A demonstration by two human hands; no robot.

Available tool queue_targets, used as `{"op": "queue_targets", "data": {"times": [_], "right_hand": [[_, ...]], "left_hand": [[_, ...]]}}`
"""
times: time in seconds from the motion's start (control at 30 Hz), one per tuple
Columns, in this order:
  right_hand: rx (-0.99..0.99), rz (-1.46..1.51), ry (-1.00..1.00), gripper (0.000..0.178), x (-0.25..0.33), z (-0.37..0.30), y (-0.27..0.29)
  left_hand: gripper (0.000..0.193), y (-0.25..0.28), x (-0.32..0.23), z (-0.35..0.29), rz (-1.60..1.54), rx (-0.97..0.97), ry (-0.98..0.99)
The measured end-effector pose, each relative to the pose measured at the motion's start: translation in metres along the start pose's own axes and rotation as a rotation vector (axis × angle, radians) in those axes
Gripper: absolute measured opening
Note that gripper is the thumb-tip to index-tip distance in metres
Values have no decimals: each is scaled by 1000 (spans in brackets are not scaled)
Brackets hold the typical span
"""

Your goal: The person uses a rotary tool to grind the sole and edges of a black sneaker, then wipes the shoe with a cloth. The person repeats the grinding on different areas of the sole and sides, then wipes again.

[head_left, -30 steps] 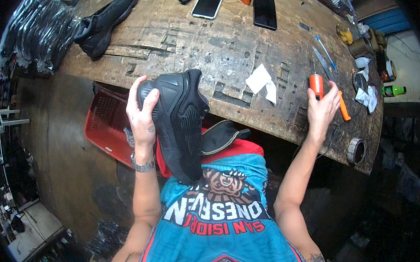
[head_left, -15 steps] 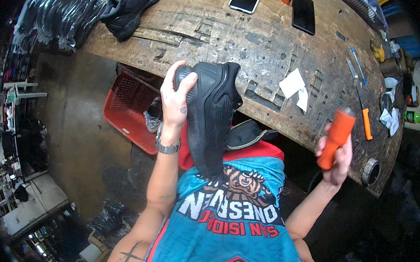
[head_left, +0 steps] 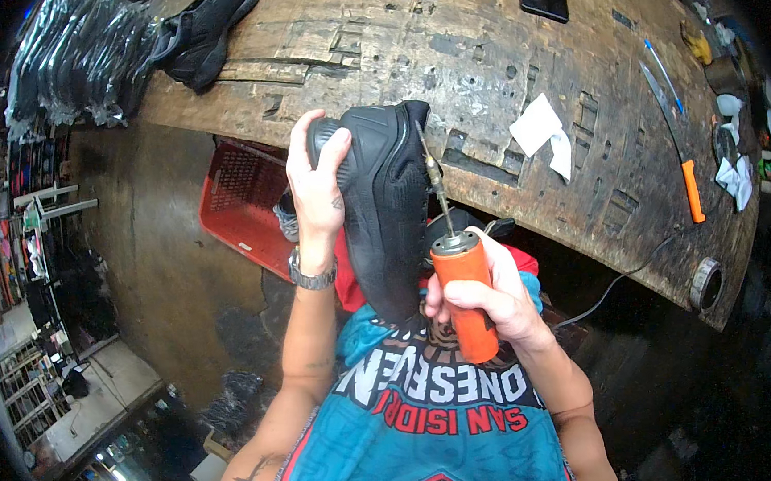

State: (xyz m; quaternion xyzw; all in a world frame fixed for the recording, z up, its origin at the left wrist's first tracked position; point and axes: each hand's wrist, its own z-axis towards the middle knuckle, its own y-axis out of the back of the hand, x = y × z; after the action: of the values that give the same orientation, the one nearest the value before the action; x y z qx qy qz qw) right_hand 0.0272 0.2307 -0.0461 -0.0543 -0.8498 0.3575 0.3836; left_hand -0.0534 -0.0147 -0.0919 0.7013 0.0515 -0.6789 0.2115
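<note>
black shoe [head_left: 371,219] is held heel end up, its toe end down against the person's blue shirt [head_left: 463,450]. at left, a red crate [head_left: 229,180] sits lower than the counter [head_left: 480,64], by its near edge. the left hand [head_left: 318,196] has its fingers spread just enough to wrap the heel, thumb across the near side, presumably so the lap braces the toe and the collar faces right. along that collar runs the thin shaft of an orange tool [head_left: 466,311]; i cannot tell whether its tip touches. the right hand [head_left: 508,299] has its fingers closed around the tool's body, likely for steady aim. the counter's near edge slants down rightward, with open room above it between shoe and white paper [head_left: 538,127]; an orange-handled knife [head_left: 692,190] lies near the right edge, well apart.
</note>
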Motion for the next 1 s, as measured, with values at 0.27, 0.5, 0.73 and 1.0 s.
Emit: {"op": "queue_targets", "data": {"times": [0.27,0.5,0.73,1.0], "right_hand": [[-70,95,-54,57,-7,10,-12],[-67,150,-98,53,-4,13,-19],[-81,165,-124,50,-6,12,-25],[-88,130,-96,53,-8,19,-30]], "left_hand": [[48,-6,-3,1,159,-5,-83],[50,-9,-7,-2,109,-1,-8],[50,-11,-8,-4,173,-25,-82],[49,-13,-11,-4,120,-16,-42]]}}
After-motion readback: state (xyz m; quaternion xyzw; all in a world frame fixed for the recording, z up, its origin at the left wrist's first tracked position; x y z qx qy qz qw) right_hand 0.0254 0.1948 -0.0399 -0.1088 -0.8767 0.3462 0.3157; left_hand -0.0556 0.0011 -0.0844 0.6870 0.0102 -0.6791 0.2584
